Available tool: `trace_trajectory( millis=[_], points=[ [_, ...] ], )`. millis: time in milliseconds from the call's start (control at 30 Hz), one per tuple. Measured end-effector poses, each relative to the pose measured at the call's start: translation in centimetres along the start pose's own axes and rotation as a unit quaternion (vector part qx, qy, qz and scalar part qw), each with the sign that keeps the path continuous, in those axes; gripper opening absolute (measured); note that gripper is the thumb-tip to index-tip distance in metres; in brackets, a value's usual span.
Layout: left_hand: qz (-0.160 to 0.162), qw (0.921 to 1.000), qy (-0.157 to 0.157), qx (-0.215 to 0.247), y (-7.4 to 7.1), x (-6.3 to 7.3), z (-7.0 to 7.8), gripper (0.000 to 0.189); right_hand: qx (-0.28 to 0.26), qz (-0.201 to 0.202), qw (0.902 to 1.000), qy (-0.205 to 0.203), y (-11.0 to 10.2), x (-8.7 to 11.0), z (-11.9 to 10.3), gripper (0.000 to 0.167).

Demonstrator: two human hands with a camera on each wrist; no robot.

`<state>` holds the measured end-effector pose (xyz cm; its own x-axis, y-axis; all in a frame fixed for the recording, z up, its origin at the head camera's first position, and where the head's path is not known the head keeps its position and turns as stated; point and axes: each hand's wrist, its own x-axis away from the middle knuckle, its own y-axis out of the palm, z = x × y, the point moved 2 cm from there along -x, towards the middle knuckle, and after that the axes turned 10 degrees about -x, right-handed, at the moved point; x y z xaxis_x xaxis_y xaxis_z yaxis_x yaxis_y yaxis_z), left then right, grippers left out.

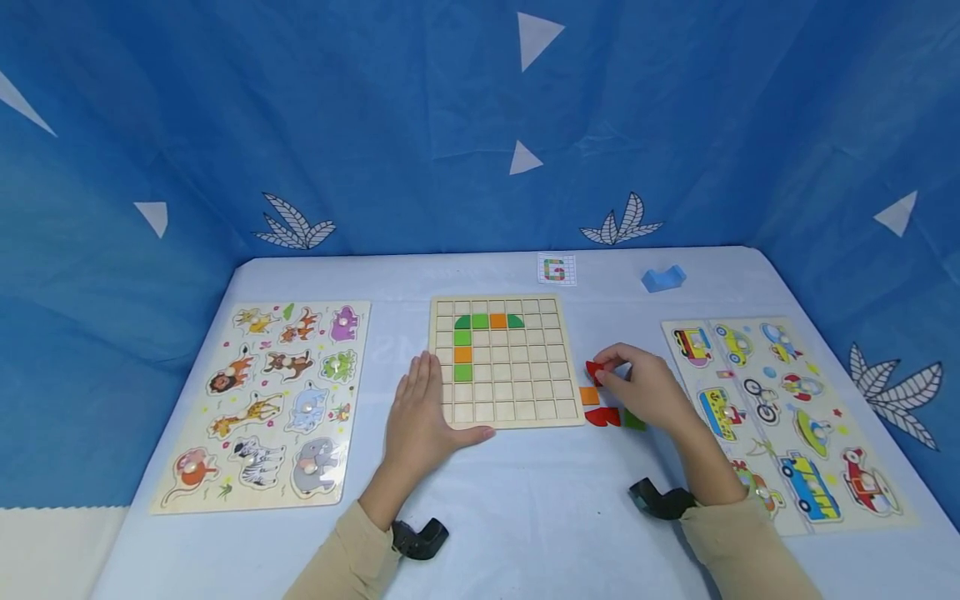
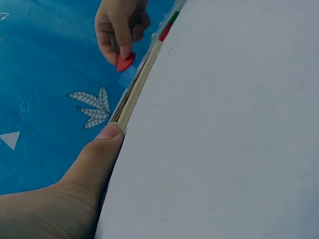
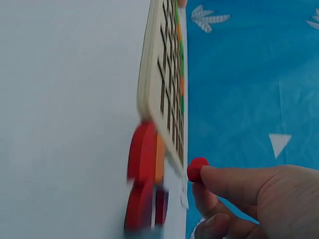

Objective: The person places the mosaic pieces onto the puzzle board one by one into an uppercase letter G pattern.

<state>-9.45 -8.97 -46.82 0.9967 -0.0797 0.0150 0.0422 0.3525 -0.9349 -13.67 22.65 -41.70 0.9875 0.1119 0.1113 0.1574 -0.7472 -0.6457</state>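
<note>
One red piece (image 1: pixel 592 372) sits pinched in the right hand (image 1: pixel 645 387), the gridded board (image 1: pixel 519 375) lying just to that hand's left, while the left hand (image 1: pixel 420 421), fingers straight, touches the board's opposite edge.

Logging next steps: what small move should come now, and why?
Probably carry the red piece left over bare squares of the grid board: the right hand pinches it beside the board, most squares are unfilled, and the left hand touches the board's edge.

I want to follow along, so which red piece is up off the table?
The red piece pinched in the right hand; the other red pieces lie on the table beside the grid board.
</note>
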Motion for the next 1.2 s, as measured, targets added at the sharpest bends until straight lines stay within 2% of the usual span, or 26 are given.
trace_trajectory(
  millis=[200, 500, 667, 833, 1200],
  points=[
    [-0.002, 1.0000, 0.000, 0.000, -0.1, 0.0, 0.0, 0.141, -0.052, -0.041, 0.9977, -0.015, 3.0, -1.2, -2.7, 0.016],
    [-0.004, 1.0000, 0.003, -0.008, -0.1, 0.0, 0.1, 0.138, -0.091, -0.098, 0.9901, -0.041, 8.3, -2.2, -6.4, 0.010],
    [-0.001, 0.9999, 0.006, -0.011, -0.1, 0.0, 0.0, 0.137, -0.087, -0.125, 0.9856, -0.074, 10.6, -2.4, -7.9, 0.008],
    [0.000, 0.9999, 0.008, -0.008, -0.1, 0.0, -0.1, 0.137, -0.076, -0.135, 0.9828, -0.100, 12.0, -2.5, -8.8, 0.008],
    [0.016, 0.9997, 0.016, -0.009, -0.1, 0.1, -0.1, 0.139, 0.006, -0.119, 0.9847, -0.127, 13.0, -2.5, -9.5, 0.006]
  ],
)
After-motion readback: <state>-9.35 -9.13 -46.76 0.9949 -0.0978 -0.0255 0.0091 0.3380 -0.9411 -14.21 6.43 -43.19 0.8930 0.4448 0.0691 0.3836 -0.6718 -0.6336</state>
